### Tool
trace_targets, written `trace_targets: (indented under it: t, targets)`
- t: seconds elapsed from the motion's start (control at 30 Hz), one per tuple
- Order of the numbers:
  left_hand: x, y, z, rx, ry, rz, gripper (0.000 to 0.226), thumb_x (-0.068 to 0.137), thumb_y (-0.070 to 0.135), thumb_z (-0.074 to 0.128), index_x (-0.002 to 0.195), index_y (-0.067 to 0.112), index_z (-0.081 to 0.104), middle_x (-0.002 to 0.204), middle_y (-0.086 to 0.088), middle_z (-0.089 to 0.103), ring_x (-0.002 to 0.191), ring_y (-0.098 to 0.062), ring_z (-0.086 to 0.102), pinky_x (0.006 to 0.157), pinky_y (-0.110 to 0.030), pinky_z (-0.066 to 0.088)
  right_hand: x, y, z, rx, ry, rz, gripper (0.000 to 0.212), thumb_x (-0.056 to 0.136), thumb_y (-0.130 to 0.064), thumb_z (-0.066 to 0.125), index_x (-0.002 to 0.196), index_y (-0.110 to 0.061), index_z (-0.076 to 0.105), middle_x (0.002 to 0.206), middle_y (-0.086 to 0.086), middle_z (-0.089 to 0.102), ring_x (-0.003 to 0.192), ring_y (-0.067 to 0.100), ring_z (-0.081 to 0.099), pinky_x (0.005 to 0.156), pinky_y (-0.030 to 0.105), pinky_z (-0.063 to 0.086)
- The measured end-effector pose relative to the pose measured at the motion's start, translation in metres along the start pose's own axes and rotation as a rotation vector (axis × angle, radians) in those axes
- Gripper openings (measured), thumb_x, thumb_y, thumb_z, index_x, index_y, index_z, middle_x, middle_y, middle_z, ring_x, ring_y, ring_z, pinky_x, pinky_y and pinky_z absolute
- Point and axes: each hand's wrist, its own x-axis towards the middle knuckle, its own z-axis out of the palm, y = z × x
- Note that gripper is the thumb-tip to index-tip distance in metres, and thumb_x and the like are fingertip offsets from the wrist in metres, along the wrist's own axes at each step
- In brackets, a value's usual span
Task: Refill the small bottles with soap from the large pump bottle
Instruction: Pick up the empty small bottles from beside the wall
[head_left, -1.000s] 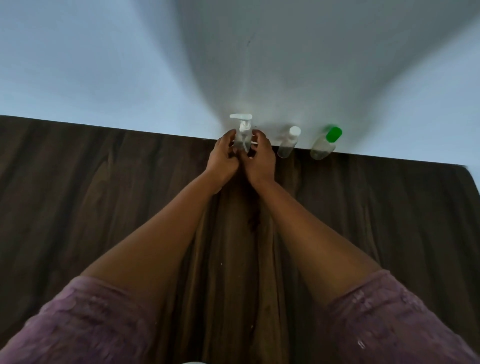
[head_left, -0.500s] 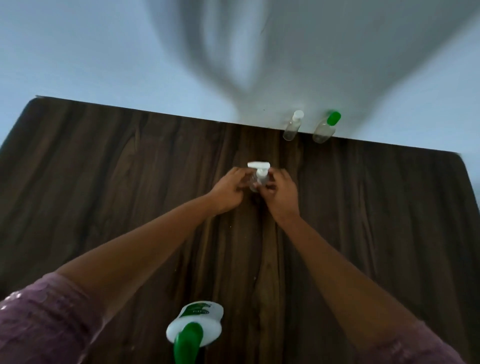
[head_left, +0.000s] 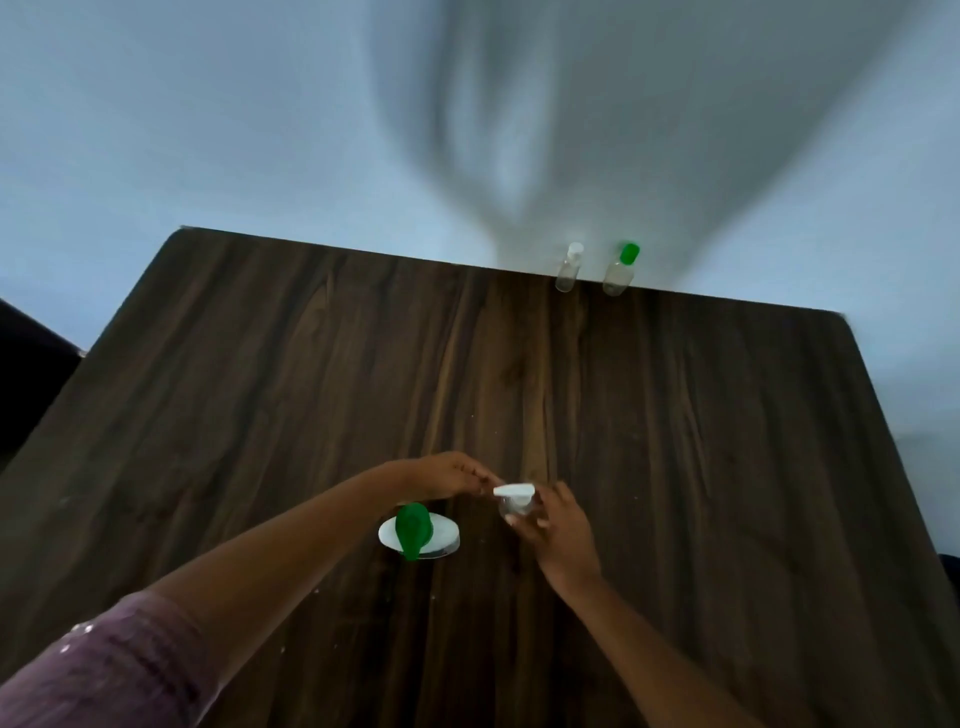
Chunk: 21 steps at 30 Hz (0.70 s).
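Note:
A small clear bottle with a white pump top (head_left: 514, 500) stands near the table's middle front. My right hand (head_left: 558, 530) grips its body from the right. My left hand (head_left: 449, 475) pinches the white pump head from the left. The large white pump bottle with a green pump (head_left: 415, 532), seen from above, stands just left of them, under my left forearm. Two more small clear bottles stand at the far edge by the wall: one with a white cap (head_left: 569, 267), one with a green cap (head_left: 620, 270).
The dark wooden table (head_left: 260, 395) runs up to a pale wall at the back. A dark object (head_left: 26, 379) lies off the table's left edge. My shadow falls on the wall behind the two far bottles.
Both hands brought the small pump bottle from the far edge toward me, to beside the large pump bottle. The view tilted down, so the large bottle now shows.

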Motion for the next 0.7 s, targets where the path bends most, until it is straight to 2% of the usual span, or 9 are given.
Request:
trace_targets:
  t: [0.1,0.2,0.3,0.37,0.47,0.57,0.63,0.7]
  targets:
    - [-0.01,-0.002,0.005,0.046,-0.081,-0.05,0.031,0.091,0.021,0.05,0.117,0.024,0.065,0.128,-0.012,0.062,0.122,-0.029,0.054,0.11,-0.049,0.036,-0.023,0.002,0.005,-0.016,0.004,-0.029,0.032,0.09,-0.024,0.068,0.121,-0.021,0.061,0.114,-0.01,0.053,0.103,0.005,0.055,0.092,0.021,0.047]
    - [-0.019,0.002,0.011,0.06,-0.124,-0.042,0.045,0.079,0.04,0.054,0.118,0.021,0.066,0.129,-0.007,0.062,0.122,-0.025,0.055,0.111,-0.046,0.036,-0.038,0.005,0.008,-0.039,0.001,-0.051,0.035,0.089,-0.023,0.07,0.123,-0.02,0.061,0.114,-0.014,0.052,0.102,0.001,0.054,0.094,0.021,0.049]
    - [-0.024,0.006,0.013,0.076,-0.161,-0.06,0.056,0.068,0.057,0.055,0.114,0.027,0.067,0.131,-0.007,0.06,0.122,-0.025,0.055,0.109,-0.042,0.038,-0.042,0.005,0.01,-0.054,-0.005,-0.042,0.038,0.091,-0.026,0.067,0.127,-0.02,0.059,0.116,-0.015,0.05,0.106,-0.001,0.052,0.097,0.02,0.048]
    - [-0.026,0.011,0.013,0.068,-0.147,-0.09,0.05,0.074,0.052,0.055,0.115,0.025,0.067,0.128,-0.008,0.062,0.114,-0.022,0.059,0.103,-0.036,0.043,-0.042,0.004,0.009,-0.069,-0.015,-0.039,0.038,0.091,-0.026,0.067,0.128,-0.02,0.057,0.119,-0.015,0.049,0.109,-0.002,0.048,0.1,0.019,0.045]
    - [-0.022,0.011,0.011,0.017,-0.078,-0.091,0.026,0.095,0.023,0.051,0.114,0.017,0.067,0.121,-0.008,0.065,0.102,-0.016,0.061,0.092,-0.028,0.047,-0.04,0.005,0.01,-0.098,-0.043,-0.042,0.042,0.091,-0.027,0.067,0.131,-0.021,0.055,0.124,-0.011,0.052,0.111,0.0,0.05,0.094,0.012,0.043]
    - [-0.02,0.007,0.008,-0.084,0.03,-0.124,0.018,0.094,0.02,0.055,0.101,0.021,0.072,0.107,-0.001,0.07,0.099,-0.019,0.065,0.086,-0.03,0.051,-0.039,0.005,0.009,-0.109,-0.06,-0.024,0.045,0.091,-0.028,0.067,0.133,-0.022,0.053,0.129,-0.01,0.053,0.117,0.003,0.052,0.089,0.005,0.036]
    - [-0.023,0.003,0.003,-0.114,0.086,-0.111,0.024,0.096,0.022,0.052,0.112,0.019,0.069,0.116,-0.003,0.067,0.106,-0.02,0.063,0.092,-0.034,0.049,-0.038,0.007,0.011,-0.117,-0.066,-0.011,0.048,0.091,-0.029,0.067,0.136,-0.021,0.051,0.133,-0.009,0.052,0.123,0.008,0.053,0.095,0.009,0.038]
    - [-0.029,0.003,-0.004,-0.098,0.113,-0.068,0.03,0.1,0.024,0.046,0.125,0.019,0.061,0.129,0.001,0.06,0.117,-0.016,0.056,0.104,-0.035,0.041,-0.037,0.007,0.012,-0.125,-0.079,0.005,0.056,0.091,-0.032,0.067,0.142,-0.021,0.047,0.142,-0.007,0.047,0.13,0.01,0.048,0.105,0.018,0.039]
